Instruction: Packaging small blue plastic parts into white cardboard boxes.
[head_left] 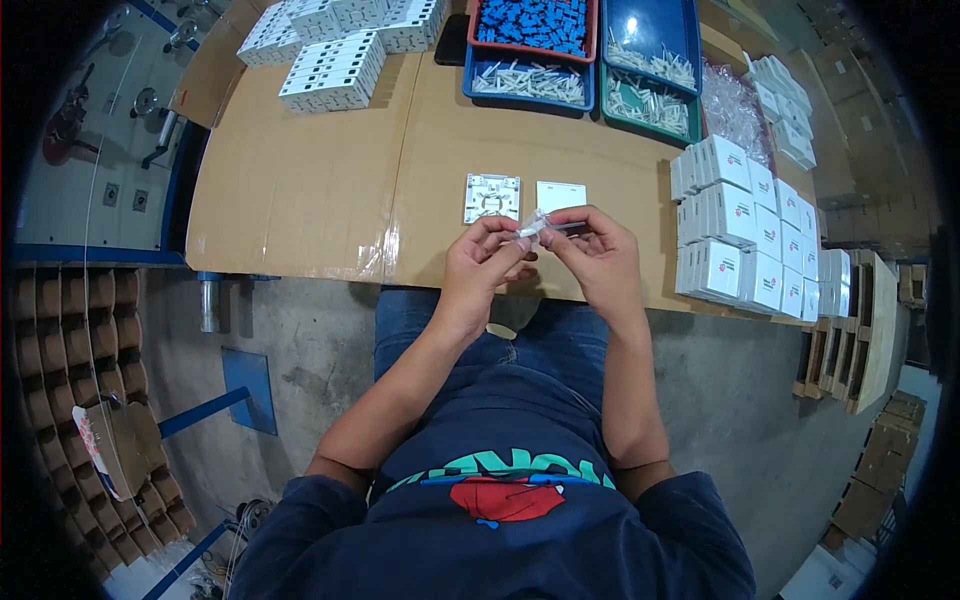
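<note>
Above the table's near edge, my left hand and my right hand meet, both closed in a pinch on one small clear plastic packet. Something white shows in the packet, too small to make out. Thin dark-edged material sticks out between my right fingers. Just beyond my left fingers lies a white square frame with openings and moulded details in it. Beside it, past my right hand, is a plain white square cover plate, partly hidden by the fingers.
Cardboard covers the table. At the back stand a red tray of blue parts, blue trays and a green tray of small white pieces. White units are stacked far left, white square pieces at right, near crumpled clear plastic.
</note>
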